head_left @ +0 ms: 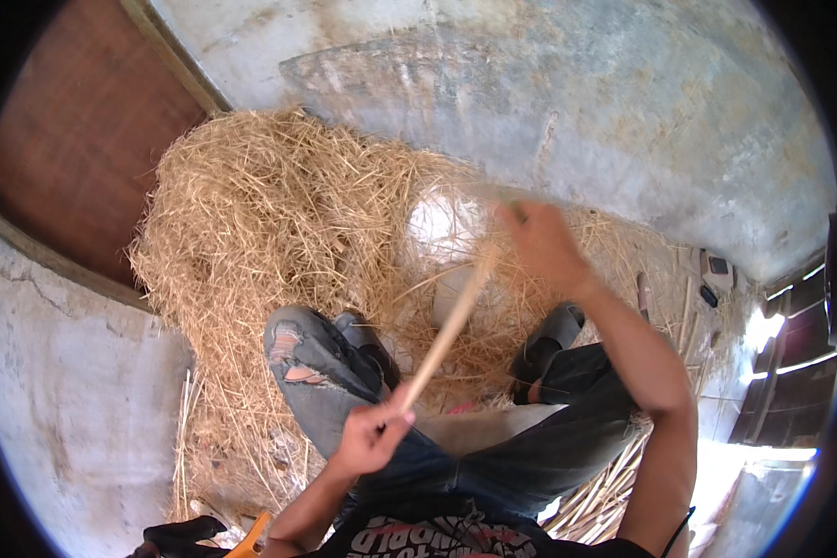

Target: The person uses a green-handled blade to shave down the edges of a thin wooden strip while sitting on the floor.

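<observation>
My left hand point(372, 439), low in the middle, is closed round the near end of a pale wooden stick point(448, 332). The stick slants up and away to the right, over the ground between my legs. Farther out and to the right, my right hand point(541, 240) is closed on a thin, grey, blade-like tool point(493, 191) with a bit of green by the fingers. Motion smears the tool, so its exact kind does not show. It is above the stick's far end, apart from it. Straw point(279, 205) lies heaped beyond my left knee.
A bare wall point(623, 102) closes off the far side, and a reddish-brown door panel point(84, 130) the left. Thin sticks point(604, 484) lie beside my right thigh. Small dark objects point(713, 279) rest near the right wall. An orange-handled item point(249, 537) sits at lower left.
</observation>
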{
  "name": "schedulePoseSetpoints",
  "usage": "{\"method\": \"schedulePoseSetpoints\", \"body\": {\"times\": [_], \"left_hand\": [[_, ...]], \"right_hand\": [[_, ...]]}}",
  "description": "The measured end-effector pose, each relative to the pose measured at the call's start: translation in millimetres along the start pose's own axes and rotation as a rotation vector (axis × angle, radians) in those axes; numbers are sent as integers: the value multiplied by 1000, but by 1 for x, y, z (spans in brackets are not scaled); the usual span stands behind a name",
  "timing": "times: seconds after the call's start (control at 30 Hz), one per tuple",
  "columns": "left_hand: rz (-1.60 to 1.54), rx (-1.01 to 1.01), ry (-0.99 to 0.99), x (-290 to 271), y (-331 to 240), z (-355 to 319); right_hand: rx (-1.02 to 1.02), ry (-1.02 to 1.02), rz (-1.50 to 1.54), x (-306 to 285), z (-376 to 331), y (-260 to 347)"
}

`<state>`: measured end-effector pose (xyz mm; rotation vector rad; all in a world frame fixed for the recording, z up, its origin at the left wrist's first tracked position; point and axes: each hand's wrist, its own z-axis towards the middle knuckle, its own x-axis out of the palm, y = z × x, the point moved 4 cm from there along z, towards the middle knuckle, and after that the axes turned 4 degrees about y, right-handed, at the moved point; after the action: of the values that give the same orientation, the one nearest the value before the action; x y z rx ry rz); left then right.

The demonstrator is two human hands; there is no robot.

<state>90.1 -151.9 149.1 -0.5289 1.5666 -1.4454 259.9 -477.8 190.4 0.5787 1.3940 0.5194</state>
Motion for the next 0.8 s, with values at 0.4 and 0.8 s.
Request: {"method": "schedulePoseSetpoints", "body": {"times": [0.4,0.8], "left_hand": [[-298,-156,-130,6,11,14],[-187,-202,78,-3,1,35]], "right_hand": [[-134,305,628,37,-49,54],[110,-242,991,-59,-11,3]]}}
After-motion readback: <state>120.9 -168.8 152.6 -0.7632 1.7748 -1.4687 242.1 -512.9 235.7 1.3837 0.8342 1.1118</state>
